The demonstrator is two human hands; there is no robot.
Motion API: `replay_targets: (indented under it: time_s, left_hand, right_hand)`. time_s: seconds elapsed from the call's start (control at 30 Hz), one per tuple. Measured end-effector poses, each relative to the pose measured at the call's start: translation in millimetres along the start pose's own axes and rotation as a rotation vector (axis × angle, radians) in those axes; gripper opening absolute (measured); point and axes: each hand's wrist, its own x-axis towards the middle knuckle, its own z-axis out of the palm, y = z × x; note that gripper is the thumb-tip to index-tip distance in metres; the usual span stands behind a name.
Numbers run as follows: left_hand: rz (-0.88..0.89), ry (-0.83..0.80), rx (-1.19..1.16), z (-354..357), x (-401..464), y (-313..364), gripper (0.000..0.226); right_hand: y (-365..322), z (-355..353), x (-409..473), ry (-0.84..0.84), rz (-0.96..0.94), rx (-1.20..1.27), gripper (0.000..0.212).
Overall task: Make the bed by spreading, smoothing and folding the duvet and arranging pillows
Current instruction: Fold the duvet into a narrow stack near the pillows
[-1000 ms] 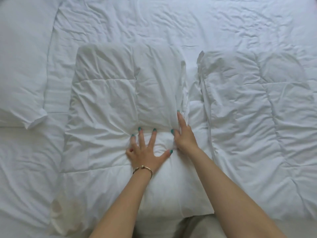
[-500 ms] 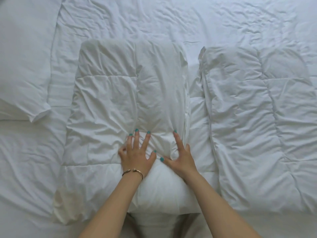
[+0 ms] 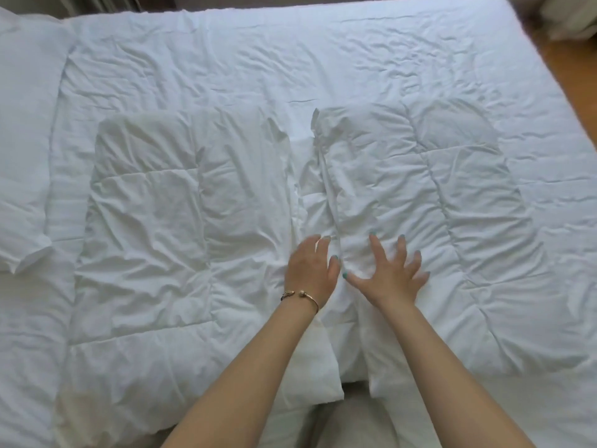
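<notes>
Both hands have shifted right since half a second ago: they were pressing the left folded duvet section (image 3: 181,227), now they sit at the gap between the two sections. Left hand (image 3: 311,270), fingers straight and loosely together, rests at the right edge of the left section; gold bracelet (image 3: 300,295) on that wrist. Right hand (image 3: 392,273), fingers spread wide and flat, presses the left edge of the right folded duvet section (image 3: 452,227); it's motion-blurred. Neither hand grips anything. View has also widened, more of the bed's far and right edges show.

No readable text, labels or brands anywhere.

Both folded sections lie side by side across the bed's near half, narrow gap between them, near edges hanging at the bed's near edge. White wrinkled bedding (image 3: 323,53) covers the rest of the bed. White pillow (image 3: 22,140) at the bed's left edge. Wooden floor (image 3: 578,85) past the right far corner.
</notes>
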Motion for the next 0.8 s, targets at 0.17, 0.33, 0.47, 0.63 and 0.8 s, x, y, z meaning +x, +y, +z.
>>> replay_targets:
  time_s: [0.17, 0.33, 0.47, 0.63, 0.8]
  left_hand:
    - [-0.368, -0.183, -0.274, 49, 54, 55, 0.086]
    - [-0.462, -0.140, -0.805, 74, 82, 78, 0.088]
    - [-0.263, -0.115, -0.690, 57, 74, 75, 0.075]
    - [-0.339, -0.107, -0.551, 54, 54, 39, 0.069]
    - [-0.263, -0.129, -0.357, 60, 74, 37, 0.068]
  right_hand:
    - [27, 13, 6, -0.148, -0.098, -0.222, 0.127]
    - [41, 6, 16, -0.093, -0.166, -0.183, 0.105]
    - [35, -2, 1, -0.040, -0.290, -0.131, 0.099]
    - [22, 10, -14, -0.217, -0.411, 0.006, 0.107]
    - [32, -2, 17, -0.320, -0.493, 0.147, 0.088]
